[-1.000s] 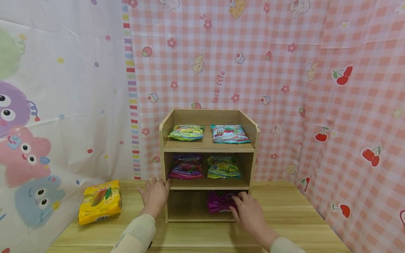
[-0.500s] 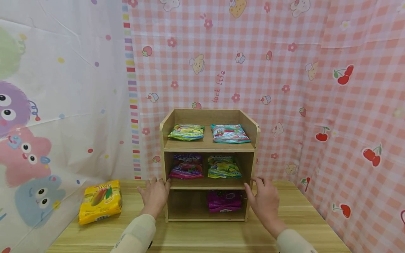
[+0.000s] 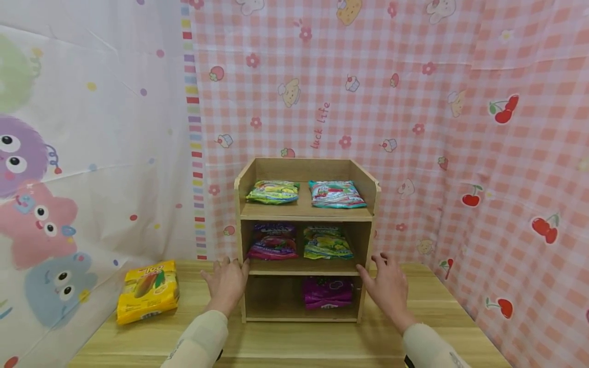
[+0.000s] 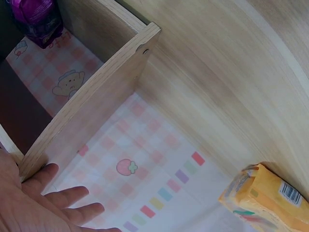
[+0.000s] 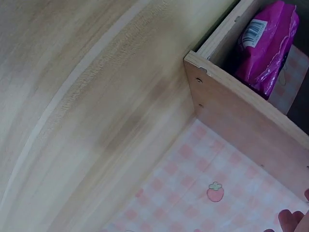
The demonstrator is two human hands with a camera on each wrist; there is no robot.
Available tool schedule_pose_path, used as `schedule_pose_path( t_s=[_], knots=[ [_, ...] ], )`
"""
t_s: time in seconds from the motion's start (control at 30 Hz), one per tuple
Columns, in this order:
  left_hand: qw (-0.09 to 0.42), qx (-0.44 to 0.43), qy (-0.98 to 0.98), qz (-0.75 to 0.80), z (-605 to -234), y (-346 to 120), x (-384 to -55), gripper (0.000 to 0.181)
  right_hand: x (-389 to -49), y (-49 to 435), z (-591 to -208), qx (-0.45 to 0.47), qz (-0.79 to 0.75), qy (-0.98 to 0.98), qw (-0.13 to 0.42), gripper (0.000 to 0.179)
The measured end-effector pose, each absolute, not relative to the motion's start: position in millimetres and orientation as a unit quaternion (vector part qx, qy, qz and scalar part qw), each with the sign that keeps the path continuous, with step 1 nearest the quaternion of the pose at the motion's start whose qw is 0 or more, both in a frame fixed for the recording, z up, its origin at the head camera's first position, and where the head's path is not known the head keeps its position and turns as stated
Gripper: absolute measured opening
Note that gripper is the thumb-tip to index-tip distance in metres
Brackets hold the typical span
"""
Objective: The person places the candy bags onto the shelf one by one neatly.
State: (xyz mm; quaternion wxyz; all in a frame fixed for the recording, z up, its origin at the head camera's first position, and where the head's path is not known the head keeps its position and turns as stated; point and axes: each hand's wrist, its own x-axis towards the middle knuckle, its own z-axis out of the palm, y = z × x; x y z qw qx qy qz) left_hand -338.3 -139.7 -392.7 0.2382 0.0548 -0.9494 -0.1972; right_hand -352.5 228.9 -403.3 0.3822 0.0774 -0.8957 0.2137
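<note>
A three-tier wooden shelf [image 3: 271, 266] stands on the table between my hands. My left hand [image 3: 225, 283] rests against its left side panel, fingers spread and fairly straight along the outside in the left wrist view. At the right panel is my right hand [image 3: 388, 286], its thumb touching the front edge and its fingers loosely extended; only fingertips [image 5: 289, 221] show in the right wrist view. On the bottom tier, at the right, lies a purple snack bag [image 3: 327, 293]. Neither hand holds a bag.
Green-yellow [image 3: 273, 192] and teal-red [image 3: 337, 194] bags lie on top. The middle tier bears a dark purple-pink bag [image 3: 273, 243] and a green-yellow bag [image 3: 327, 243]. A yellow mango-printed package [image 3: 148, 292] sits on the table at left. Printed cloths hang behind and at both sides.
My right hand has left the purple bag and moved right and up to the shelf's right panel. The left hand keeps its place. The head view has shifted slightly.
</note>
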Motion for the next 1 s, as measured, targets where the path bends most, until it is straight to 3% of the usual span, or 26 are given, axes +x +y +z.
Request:
schedule_pose_path(
  t_s=[1.0],
  knots=[
    [0.233, 0.047, -0.948, -0.211, -395.6, -140.7, -340.4, 0.049, -367.3, 220.2, -396.5, 0.050, 0.250, -0.923, 0.289, 0.044]
  ],
)
